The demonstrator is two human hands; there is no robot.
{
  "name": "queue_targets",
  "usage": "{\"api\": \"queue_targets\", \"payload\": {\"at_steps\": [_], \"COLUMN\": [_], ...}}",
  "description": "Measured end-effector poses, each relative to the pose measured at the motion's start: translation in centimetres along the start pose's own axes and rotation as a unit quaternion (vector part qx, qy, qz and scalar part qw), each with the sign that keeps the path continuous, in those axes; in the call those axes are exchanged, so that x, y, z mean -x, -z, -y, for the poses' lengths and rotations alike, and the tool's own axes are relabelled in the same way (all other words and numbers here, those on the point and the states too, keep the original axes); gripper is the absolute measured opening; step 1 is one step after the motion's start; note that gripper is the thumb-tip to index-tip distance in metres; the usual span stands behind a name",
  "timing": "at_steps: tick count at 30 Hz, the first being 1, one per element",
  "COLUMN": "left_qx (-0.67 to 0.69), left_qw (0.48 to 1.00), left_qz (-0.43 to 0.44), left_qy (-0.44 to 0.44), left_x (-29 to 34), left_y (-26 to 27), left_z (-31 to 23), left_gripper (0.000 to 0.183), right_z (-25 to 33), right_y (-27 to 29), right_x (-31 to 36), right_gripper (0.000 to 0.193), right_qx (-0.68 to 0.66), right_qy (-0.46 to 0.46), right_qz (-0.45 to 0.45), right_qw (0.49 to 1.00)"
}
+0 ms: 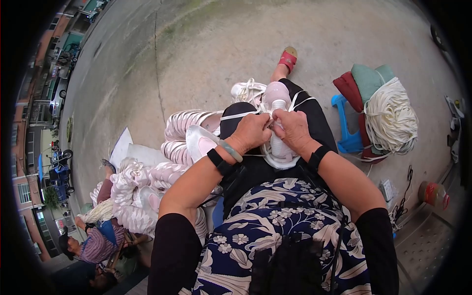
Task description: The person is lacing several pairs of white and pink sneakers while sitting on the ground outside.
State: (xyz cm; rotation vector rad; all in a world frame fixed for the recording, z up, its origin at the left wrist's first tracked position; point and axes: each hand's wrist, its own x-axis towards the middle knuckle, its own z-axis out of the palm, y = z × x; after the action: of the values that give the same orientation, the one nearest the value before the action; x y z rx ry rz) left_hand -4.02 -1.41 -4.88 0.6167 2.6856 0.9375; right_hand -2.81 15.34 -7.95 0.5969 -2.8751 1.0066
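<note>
On my lap lies a pale pink and white sneaker [281, 151], its pink tongue or collar end pointing away from me. My left hand [250, 132] is closed in a pinch over the sneaker's middle, on a white shoelace [236, 116]. Close beside it, my right hand [295, 130] also pinches the lace, thumb and fingers pressed together. The fingertips nearly meet, so the exact bit of lace between them is hidden. Loose lace ends stretch out to both sides across my dark trousers. Another white laced shoe [247, 92] sits just beyond my left knee.
Stacked pale pink and white shoes [183, 132] pile up at my left. At right, a blue stool [348, 129] bears red and green cloth [371, 81] and a thick bundle of white laces [391, 118]. A plastic jar [433, 194] stands lower right. Another person [101, 246] sits lower left.
</note>
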Motion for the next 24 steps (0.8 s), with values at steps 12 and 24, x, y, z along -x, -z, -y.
{"api": "queue_targets", "payload": {"at_steps": [12,24], "left_qx": [0.208,0.090], "left_qw": [0.975,0.988], "left_qz": [0.019,-0.119], "left_qy": [0.070,0.024], "left_x": [0.3,1.0], "left_y": [0.1,-1.8], "left_z": [1.2,1.4], "left_gripper": [0.011,0.020], "right_z": [2.0,-2.6], "right_y": [0.8,6.4], "right_x": [-0.3,7.8], "right_gripper": [0.007,0.020], "right_qx": [0.253,-0.035], "right_qy": [0.182,0.062], "right_qz": [-0.003,0.079], "right_qw": [0.950,0.994]}}
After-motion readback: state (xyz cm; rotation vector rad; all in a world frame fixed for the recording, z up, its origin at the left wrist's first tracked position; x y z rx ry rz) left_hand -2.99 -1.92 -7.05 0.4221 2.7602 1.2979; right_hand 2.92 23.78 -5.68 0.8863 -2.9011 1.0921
